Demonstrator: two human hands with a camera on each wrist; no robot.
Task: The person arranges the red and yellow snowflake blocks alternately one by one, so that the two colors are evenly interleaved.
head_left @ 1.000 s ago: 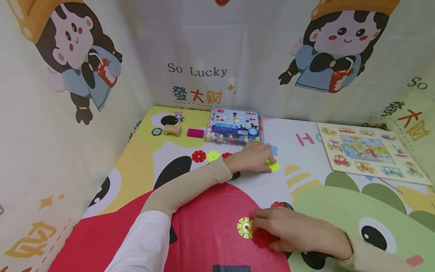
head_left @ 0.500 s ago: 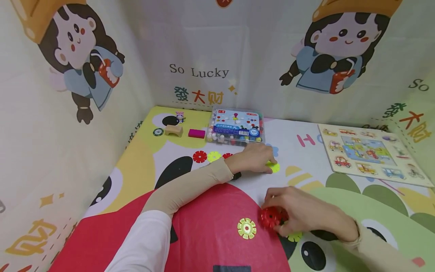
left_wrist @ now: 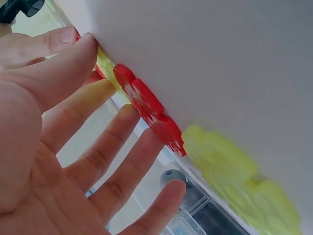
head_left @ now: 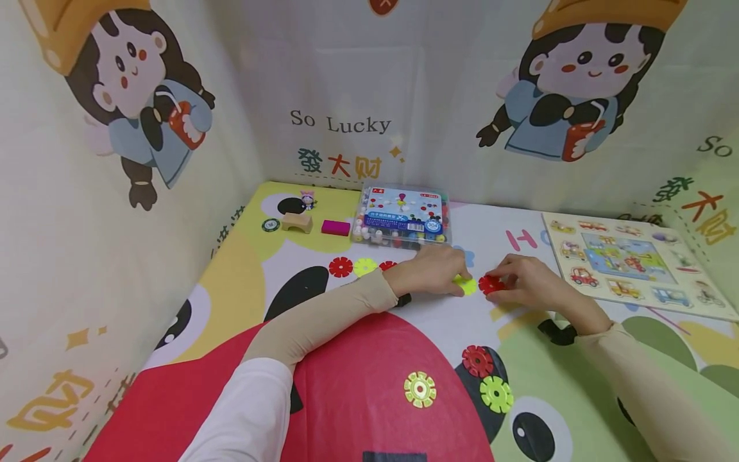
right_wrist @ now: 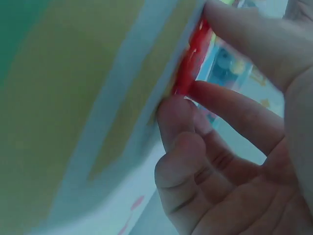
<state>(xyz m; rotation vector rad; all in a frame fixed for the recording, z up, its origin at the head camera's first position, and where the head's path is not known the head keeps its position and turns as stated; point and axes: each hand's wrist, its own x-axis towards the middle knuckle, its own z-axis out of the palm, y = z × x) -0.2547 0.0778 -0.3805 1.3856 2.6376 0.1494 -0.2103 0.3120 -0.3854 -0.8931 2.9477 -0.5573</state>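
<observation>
My left hand (head_left: 433, 269) pinches a yellow-green snowflake disc (head_left: 466, 285) by its edges between thumb and index finger, flat on the table. At its right, my right hand (head_left: 531, 285) pinches a red snowflake disc (head_left: 489, 285) close beside the yellow-green one. Further along the row lie a red disc (head_left: 340, 267), a yellow disc (head_left: 365, 266) and another red disc (head_left: 387, 264); my left forearm and hand hide part of the row. In the left wrist view a red disc (left_wrist: 149, 110) and a yellow disc (left_wrist: 239, 178) follow beyond the fingers.
Loose discs lie nearer: a yellow one (head_left: 420, 389), a red one (head_left: 477, 361) and a yellow-green one (head_left: 496, 394). Behind stand a clear bead box (head_left: 404, 215), a magenta block (head_left: 336, 228), a wooden arch (head_left: 297, 222) and a figurine (head_left: 308, 200). A puzzle board (head_left: 635, 263) lies right.
My right hand has picked up a red disc from the near group and carried it forward to the row beside the yellow-green disc. The left hand stays in place.
</observation>
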